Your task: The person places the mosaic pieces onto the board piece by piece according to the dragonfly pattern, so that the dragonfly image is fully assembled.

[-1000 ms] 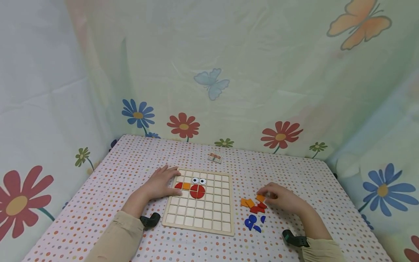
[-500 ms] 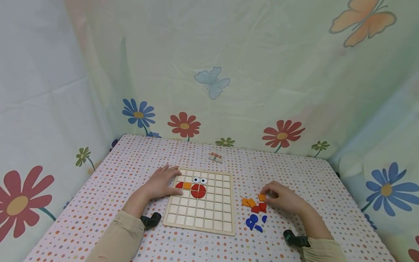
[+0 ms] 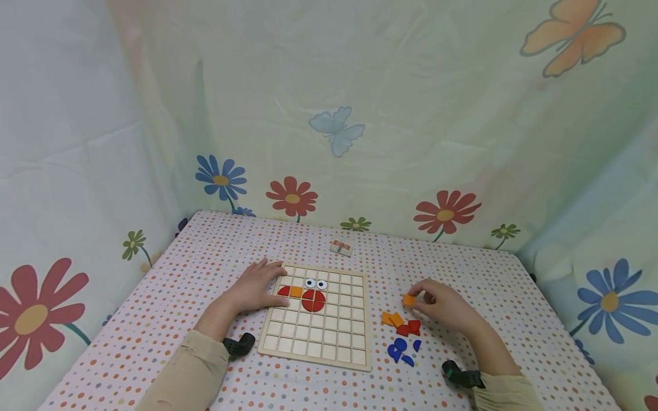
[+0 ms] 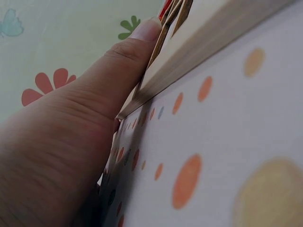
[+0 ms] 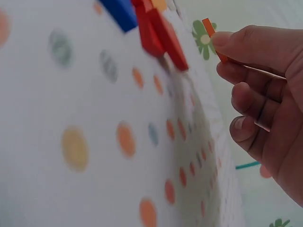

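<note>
My right hand pinches an orange square tile between thumb and fingertips, raised off the cloth in the right wrist view. My left hand rests on the left side of a wooden grid board. Its thumb lies over the board's edge in the left wrist view. On the board sit two eye pieces, a red circle of pieces, an orange square and a red curved piece, partly beside the left hand.
Right of the board lie loose orange squares, several red pieces and several blue pieces. A small picture card lies behind the board on the dotted tablecloth. A flowered curtain stands behind the table.
The right hand has picked up an orange square from beside the red pieces and lifted it slightly away from the pile. The left hand has kept its place on the board.
</note>
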Demonstrator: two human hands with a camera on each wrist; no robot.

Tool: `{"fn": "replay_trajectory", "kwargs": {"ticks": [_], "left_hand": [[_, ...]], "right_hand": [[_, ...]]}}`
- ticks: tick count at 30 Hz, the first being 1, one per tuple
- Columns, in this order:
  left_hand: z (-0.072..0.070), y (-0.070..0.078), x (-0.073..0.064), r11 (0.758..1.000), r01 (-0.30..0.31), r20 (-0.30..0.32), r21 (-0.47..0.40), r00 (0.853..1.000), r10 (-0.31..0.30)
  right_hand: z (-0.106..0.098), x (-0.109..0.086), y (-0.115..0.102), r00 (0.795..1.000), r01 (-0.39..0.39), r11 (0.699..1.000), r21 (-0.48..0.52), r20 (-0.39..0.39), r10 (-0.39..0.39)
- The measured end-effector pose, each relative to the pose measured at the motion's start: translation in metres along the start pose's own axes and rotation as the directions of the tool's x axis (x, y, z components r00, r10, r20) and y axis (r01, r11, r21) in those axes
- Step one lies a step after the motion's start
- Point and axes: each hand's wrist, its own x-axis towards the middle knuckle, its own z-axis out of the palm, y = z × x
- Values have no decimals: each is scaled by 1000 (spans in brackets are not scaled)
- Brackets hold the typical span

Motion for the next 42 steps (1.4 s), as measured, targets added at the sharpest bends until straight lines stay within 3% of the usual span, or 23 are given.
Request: {"fn": "replay_trajectory", "kwargs": {"ticks": [9,15,24,31,42], "left_hand": [[0,-1,0,1000,-14,15,5,1000,14],[-3,-2,-1,999,-31,26,16,999,30],[-5,-2,-4,997,-62,49,36,997,60],[-2,-5,-3,997,-61,57,44,997,58],[-1,-10,-1,995,-82,58,56,995,79]], "right_hand": [[0,8,-27,997,73,997,1,13,-73],[5,18,-48,984,173,984,37,33,-174],[21,34,-88,966,238,970,58,93,-242],[34,48,-111,939,310,945,101,119,-321],[62,66,-142,927,338,933,124,127,-353]]}}
